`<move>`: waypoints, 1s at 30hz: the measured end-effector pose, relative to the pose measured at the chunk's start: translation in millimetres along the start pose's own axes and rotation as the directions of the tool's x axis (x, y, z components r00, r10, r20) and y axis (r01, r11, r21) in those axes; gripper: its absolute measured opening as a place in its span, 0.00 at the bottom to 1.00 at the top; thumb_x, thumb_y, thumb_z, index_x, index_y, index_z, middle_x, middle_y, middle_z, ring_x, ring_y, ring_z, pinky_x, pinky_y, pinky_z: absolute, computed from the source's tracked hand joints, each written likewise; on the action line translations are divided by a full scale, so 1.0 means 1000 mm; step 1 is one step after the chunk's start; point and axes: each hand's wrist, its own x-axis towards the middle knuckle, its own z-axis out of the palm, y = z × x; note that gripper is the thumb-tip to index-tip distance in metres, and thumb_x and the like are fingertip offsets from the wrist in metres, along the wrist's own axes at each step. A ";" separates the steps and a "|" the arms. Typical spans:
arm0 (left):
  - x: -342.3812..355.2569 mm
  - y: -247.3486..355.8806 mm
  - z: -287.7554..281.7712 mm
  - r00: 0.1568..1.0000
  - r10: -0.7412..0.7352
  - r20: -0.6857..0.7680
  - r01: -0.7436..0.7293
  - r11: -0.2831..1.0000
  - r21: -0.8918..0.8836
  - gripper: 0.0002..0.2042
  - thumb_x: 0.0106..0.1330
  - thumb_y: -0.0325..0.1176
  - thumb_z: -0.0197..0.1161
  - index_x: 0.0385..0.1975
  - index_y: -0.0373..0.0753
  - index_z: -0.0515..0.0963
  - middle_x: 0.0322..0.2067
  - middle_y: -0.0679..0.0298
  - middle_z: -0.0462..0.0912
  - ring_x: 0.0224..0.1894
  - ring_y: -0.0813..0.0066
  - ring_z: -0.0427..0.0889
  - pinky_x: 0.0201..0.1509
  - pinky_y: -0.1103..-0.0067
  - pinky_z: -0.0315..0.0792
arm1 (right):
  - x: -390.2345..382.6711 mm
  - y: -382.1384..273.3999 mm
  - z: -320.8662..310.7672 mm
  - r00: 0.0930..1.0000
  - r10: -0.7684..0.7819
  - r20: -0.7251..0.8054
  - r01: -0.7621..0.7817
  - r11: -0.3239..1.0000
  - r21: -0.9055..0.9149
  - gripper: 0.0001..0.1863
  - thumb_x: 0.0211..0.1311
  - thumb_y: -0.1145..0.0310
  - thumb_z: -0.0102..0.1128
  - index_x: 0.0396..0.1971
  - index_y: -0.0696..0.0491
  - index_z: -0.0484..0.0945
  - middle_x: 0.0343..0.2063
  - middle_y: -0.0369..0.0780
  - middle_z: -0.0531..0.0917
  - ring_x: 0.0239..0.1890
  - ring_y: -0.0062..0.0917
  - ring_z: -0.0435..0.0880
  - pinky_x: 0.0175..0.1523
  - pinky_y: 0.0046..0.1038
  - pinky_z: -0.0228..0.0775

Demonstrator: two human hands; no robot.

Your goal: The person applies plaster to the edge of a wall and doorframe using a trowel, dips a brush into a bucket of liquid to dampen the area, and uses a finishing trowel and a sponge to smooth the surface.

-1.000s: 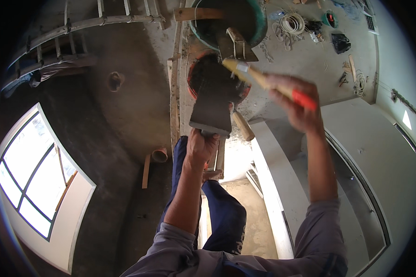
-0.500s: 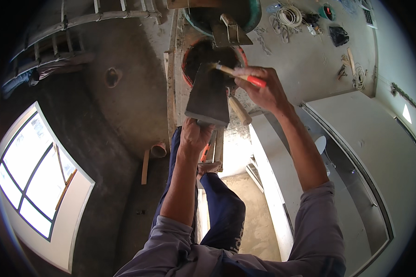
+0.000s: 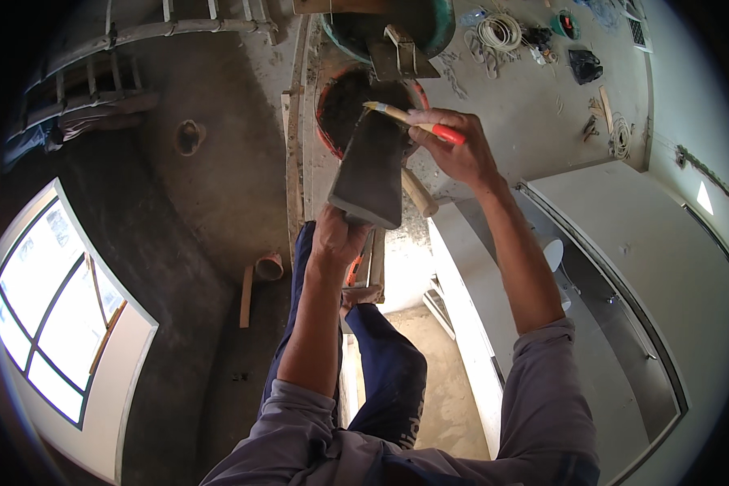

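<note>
My left hand [image 3: 338,236] is closed around the near, under side of a dark, flat plastering float [image 3: 370,174]; the grip itself is hidden. The float tilts away from me, its far end over a red-rimmed bucket [image 3: 322,130] of dark mix. Between the fingers of my right hand [image 3: 459,146] is a paintbrush [image 3: 397,112] with a wooden handle and a red end. Its bristles lie at the float's far edge. A pale wooden handle [image 3: 418,193] sticks out beside the float, below my right hand; the rest of that tool is hidden.
Beyond the bucket stands a teal tub [image 3: 444,28] with a steel trowel [image 3: 398,61] across its rim. Coiled cable [image 3: 499,31], sandals and a black bag [image 3: 585,66] lie at far right. A ladder [image 3: 138,36] is at far left. Planks [image 3: 294,162] run below me.
The brush has shifted slightly left toward the float's far left corner, its bristles now at that edge. The float has tilted a little. Both hands keep their hold.
</note>
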 end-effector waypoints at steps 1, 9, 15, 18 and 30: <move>0.001 -0.001 -0.001 1.000 -0.010 0.011 0.010 1.000 -0.012 0.16 0.76 0.34 0.41 0.55 0.35 0.70 0.47 0.59 0.79 0.41 0.69 0.82 0.37 0.77 0.80 | 0.004 0.001 -0.001 1.000 -0.011 0.006 0.011 1.000 -0.001 0.10 0.56 0.73 0.66 0.38 0.58 0.83 0.37 0.45 0.86 0.39 0.33 0.87 0.44 0.30 0.79; 0.003 0.002 0.001 0.992 0.015 -0.128 0.003 0.990 0.140 0.17 0.75 0.32 0.42 0.60 0.40 0.66 0.45 0.59 0.79 0.39 0.75 0.83 0.27 0.85 0.78 | -0.066 -0.105 -0.035 0.995 0.036 0.089 -0.056 0.972 0.230 0.11 0.49 0.74 0.71 0.36 0.51 0.84 0.39 0.43 0.86 0.44 0.34 0.86 0.49 0.31 0.80; 0.000 0.005 0.030 0.995 0.092 -0.035 -0.071 0.915 0.398 0.19 0.74 0.36 0.48 0.60 0.36 0.70 0.32 0.70 0.80 0.26 0.85 0.75 0.24 0.84 0.66 | -0.023 -0.015 -0.009 1.000 0.005 -0.002 -0.005 1.000 -0.002 0.09 0.54 0.73 0.68 0.36 0.55 0.83 0.38 0.42 0.86 0.41 0.34 0.87 0.46 0.30 0.81; 0.000 0.007 0.013 0.983 0.175 -0.058 -0.117 0.835 0.537 0.22 0.70 0.32 0.51 0.62 0.33 0.67 0.43 0.63 0.80 0.39 0.81 0.79 0.40 0.83 0.74 | -0.015 -0.016 -0.016 0.999 -0.030 -0.018 0.029 1.000 -0.002 0.08 0.54 0.73 0.68 0.35 0.54 0.83 0.39 0.43 0.86 0.41 0.33 0.87 0.47 0.30 0.81; -0.001 0.006 -0.007 0.950 0.308 -0.044 -0.170 0.632 0.756 0.26 0.65 0.37 0.55 0.61 0.31 0.68 0.50 0.55 0.75 0.52 0.71 0.73 0.55 0.78 0.67 | -0.033 -0.059 -0.025 0.954 -0.161 0.251 0.148 0.986 0.072 0.09 0.52 0.72 0.70 0.35 0.51 0.84 0.40 0.40 0.86 0.41 0.30 0.86 0.45 0.30 0.81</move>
